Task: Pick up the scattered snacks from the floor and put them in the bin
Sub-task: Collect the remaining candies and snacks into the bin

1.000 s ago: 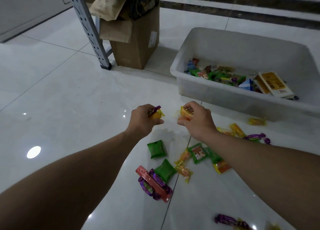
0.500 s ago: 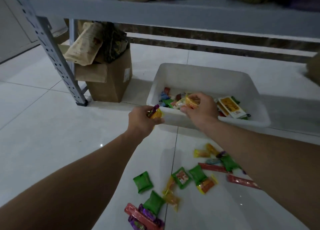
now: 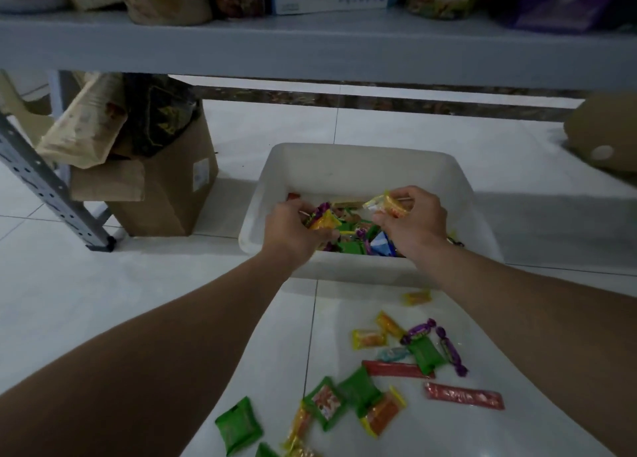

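Observation:
A white plastic bin [image 3: 348,167] stands on the tiled floor with several wrapped snacks inside. My left hand [image 3: 293,231] hangs over the bin's left part and grips a yellow and a purple snack [image 3: 324,219]. Over the bin's right part, my right hand [image 3: 413,217] pinches yellow-orange snacks [image 3: 387,205]. In front of the bin, scattered snacks lie on the floor: green packets [image 3: 238,425], a red stick [image 3: 463,395], purple candies [image 3: 418,331] and yellow packets [image 3: 368,338].
A grey metal shelf [image 3: 310,48] loaded with packages spans the top, its leg [image 3: 51,187] at the left. A cardboard box [image 3: 165,187] with bags stands left of the bin. A brown round object [image 3: 603,132] lies at the far right.
Both hands have moved forward from the floor pile to above the bin's inside, still holding their snacks. The view has tilted up, showing the shelf.

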`<state>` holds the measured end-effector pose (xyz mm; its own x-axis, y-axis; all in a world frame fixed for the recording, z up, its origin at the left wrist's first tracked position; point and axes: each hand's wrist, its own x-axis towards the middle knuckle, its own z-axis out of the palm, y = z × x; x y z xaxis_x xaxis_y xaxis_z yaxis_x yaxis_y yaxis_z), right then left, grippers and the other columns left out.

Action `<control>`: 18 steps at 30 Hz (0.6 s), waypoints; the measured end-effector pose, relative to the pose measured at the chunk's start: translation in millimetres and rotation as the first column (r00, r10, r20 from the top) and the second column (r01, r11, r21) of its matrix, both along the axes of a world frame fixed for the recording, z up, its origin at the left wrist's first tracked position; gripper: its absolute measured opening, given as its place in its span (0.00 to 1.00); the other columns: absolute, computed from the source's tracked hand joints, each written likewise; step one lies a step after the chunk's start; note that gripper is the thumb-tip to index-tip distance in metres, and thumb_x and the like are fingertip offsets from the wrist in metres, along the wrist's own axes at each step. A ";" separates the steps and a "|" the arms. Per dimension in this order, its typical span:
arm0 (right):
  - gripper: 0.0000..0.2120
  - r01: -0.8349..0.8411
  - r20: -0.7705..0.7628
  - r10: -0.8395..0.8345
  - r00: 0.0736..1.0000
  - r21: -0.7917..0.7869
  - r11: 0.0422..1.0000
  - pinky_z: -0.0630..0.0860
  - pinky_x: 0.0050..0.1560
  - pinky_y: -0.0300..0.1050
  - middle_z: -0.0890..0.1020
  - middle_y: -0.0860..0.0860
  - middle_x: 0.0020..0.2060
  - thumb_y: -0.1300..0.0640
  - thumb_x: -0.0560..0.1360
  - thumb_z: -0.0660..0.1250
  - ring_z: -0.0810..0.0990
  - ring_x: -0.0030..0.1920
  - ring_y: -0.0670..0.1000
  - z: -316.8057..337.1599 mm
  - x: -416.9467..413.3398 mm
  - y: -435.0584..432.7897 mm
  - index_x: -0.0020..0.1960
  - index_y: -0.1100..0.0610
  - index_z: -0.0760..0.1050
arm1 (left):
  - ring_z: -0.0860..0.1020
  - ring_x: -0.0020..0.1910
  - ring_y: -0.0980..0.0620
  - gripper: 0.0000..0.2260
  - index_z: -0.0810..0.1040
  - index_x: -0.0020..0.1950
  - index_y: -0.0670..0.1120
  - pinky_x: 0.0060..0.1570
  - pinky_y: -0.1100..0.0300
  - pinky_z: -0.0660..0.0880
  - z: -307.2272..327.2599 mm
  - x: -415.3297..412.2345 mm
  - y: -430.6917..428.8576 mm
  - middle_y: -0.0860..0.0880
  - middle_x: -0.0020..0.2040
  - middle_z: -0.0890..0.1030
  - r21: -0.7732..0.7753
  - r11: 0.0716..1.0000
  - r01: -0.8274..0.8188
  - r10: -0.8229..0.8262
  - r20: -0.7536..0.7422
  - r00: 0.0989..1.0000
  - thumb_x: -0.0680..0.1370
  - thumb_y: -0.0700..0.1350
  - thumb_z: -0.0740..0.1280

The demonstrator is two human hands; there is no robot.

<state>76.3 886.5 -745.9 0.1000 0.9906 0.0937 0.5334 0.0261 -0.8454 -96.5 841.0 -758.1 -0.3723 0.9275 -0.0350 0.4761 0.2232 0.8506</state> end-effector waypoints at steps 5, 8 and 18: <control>0.15 0.007 -0.051 -0.008 0.999 -0.011 1.000 0.65 0.33 0.24 0.78 0.48 0.45 0.61 0.68 0.78 0.76 0.44 0.46 -13.7 21.1 31.8 0.50 0.52 0.76 | 0.76 0.51 0.49 0.23 0.78 0.54 0.46 0.56 0.52 0.77 -15.8 23.7 47.5 0.49 0.52 0.78 -0.019 1.000 -0.011 0.010 -0.062 0.998 0.63 0.48 0.81; 0.16 -0.054 0.005 0.054 0.999 -0.006 0.999 0.66 0.33 0.24 0.76 0.47 0.45 0.61 0.69 0.77 0.75 0.44 0.45 -25.0 29.2 40.1 0.54 0.54 0.77 | 0.74 0.48 0.52 0.22 0.78 0.55 0.45 0.48 0.59 0.73 -27.1 32.9 73.2 0.49 0.50 0.78 -0.060 0.998 0.016 -0.023 -0.105 0.994 0.65 0.48 0.80; 0.18 -0.125 0.061 0.125 0.990 0.000 0.992 0.70 0.46 0.36 0.76 0.46 0.47 0.60 0.71 0.75 0.74 0.46 0.46 -47.7 36.0 70.6 0.58 0.54 0.76 | 0.77 0.50 0.51 0.20 0.79 0.59 0.46 0.48 0.62 0.71 -65.2 30.4 105.6 0.48 0.56 0.81 -0.101 0.995 0.008 -0.036 -0.277 0.960 0.69 0.49 0.77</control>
<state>112.3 957.1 -793.7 -0.0303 0.9945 0.0998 0.5759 0.0990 -0.8115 -66.1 946.6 -823.3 -0.3600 0.9327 -0.0237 0.6962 0.2854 0.6586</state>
